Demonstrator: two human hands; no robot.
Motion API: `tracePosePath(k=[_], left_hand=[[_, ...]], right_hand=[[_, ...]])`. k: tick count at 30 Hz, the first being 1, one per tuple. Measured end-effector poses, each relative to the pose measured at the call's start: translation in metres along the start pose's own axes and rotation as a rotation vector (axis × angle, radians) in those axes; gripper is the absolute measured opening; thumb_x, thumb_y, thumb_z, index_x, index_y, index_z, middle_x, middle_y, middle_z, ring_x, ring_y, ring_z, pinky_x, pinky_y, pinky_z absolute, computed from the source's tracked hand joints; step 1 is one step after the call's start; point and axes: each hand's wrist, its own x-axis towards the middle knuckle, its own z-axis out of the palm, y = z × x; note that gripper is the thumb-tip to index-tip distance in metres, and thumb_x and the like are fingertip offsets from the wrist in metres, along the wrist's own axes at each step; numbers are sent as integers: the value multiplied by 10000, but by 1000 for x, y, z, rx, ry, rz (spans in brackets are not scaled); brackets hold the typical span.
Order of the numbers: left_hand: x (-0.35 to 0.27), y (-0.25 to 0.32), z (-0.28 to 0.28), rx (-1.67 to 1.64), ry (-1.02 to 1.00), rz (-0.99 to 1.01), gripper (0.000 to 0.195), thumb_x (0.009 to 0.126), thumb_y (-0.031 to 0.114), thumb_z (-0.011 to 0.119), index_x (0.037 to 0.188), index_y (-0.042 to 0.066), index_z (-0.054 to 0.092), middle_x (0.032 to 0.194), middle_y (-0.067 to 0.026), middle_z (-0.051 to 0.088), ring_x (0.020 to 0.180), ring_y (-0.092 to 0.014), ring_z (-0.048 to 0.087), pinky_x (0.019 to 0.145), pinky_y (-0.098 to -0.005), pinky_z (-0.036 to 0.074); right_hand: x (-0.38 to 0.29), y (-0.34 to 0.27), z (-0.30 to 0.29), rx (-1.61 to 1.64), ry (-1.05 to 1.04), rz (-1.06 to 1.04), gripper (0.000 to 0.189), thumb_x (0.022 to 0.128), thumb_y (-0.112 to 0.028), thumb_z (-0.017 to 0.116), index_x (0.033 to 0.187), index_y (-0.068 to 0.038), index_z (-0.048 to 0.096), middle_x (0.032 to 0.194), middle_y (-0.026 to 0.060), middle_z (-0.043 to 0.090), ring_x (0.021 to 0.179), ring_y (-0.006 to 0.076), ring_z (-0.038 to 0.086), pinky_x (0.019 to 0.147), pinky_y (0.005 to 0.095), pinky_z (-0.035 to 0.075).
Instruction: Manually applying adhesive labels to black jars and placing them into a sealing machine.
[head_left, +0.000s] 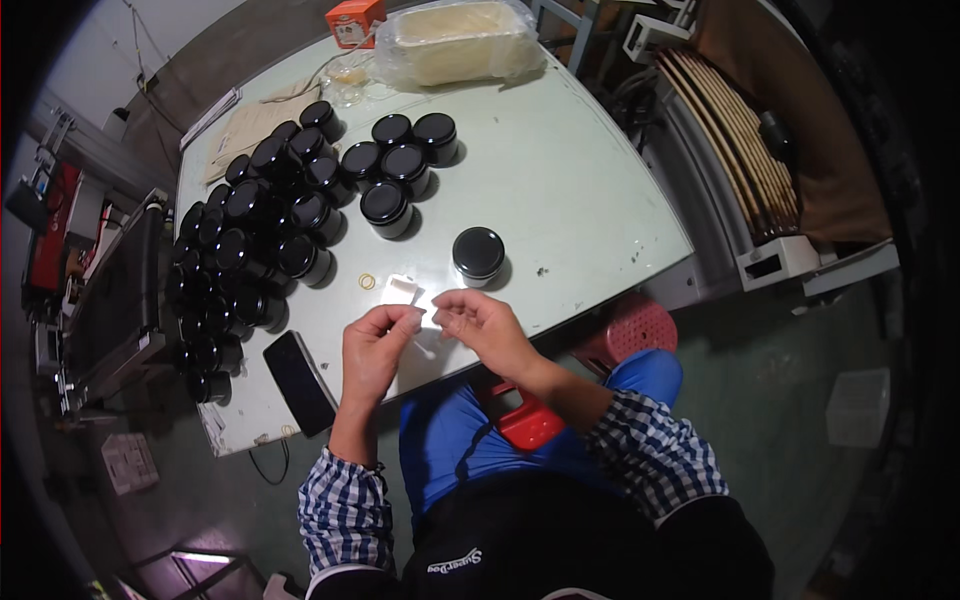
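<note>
My left hand (377, 351) is over the table's front edge, its thumb and forefinger pinched together. Whether something thin sits between those fingertips is too small to tell. Just to its right, my right hand (489, 330) has curled fingers, with a small gap between thumb and fingertips and nothing plainly held. A small white stack (401, 289), perhaps paper labels, lies on the table just beyond the left fingertips. Behind my right hand a single jar (478, 255) with a glossy black lid stands upright. Yellow rubber bands (366, 281) lie left of the white stack.
Many black-lidded jars (307, 214) crowd the table's left side. A smartphone (298, 382) lies near the front edge. At the back are a plastic-wrapped cream tub (465, 45) and an orange box (354, 24). A red stool (641, 330) stands below the table's right front edge.
</note>
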Motion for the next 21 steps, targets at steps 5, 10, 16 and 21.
tracePosePath(k=[5, 10, 16, 21], left_hand=[[-5, -8, 17, -80, 26, 24, 134, 872, 109, 674, 938, -7, 670, 820, -18, 654, 745, -80, 581, 696, -204, 459], [-3, -15, 21, -335, 56, 32, 69, 894, 99, 621, 898, 38, 588, 874, -49, 632, 830, -107, 592, 711, -211, 446], [15, -14, 23, -525, -89, -5, 80, 908, 120, 604, 929, 44, 594, 991, -69, 642, 957, -178, 607, 845, -282, 460], [43, -24, 40, -35, -44, 270, 100, 873, 135, 665, 904, 47, 626, 1194, -109, 576, 1070, -173, 546, 897, -280, 428]], right_hand=[[-4, 4, -7, 170, 46, 36, 151, 929, -159, 606, 963, -12, 597, 826, 35, 626, 727, 77, 553, 663, 214, 448], [1, 11, -23, -13, 93, 40, 143, 920, -146, 603, 953, -7, 605, 782, 34, 625, 726, 70, 575, 646, 226, 471], [3, -1, -41, -504, 263, -357, 168, 867, -152, 645, 971, -26, 606, 936, 99, 628, 795, 181, 603, 695, 300, 480], [32, 15, -76, -576, 406, -471, 304, 916, -183, 576, 1162, -6, 553, 1155, 175, 583, 1036, 268, 592, 867, 344, 471]])
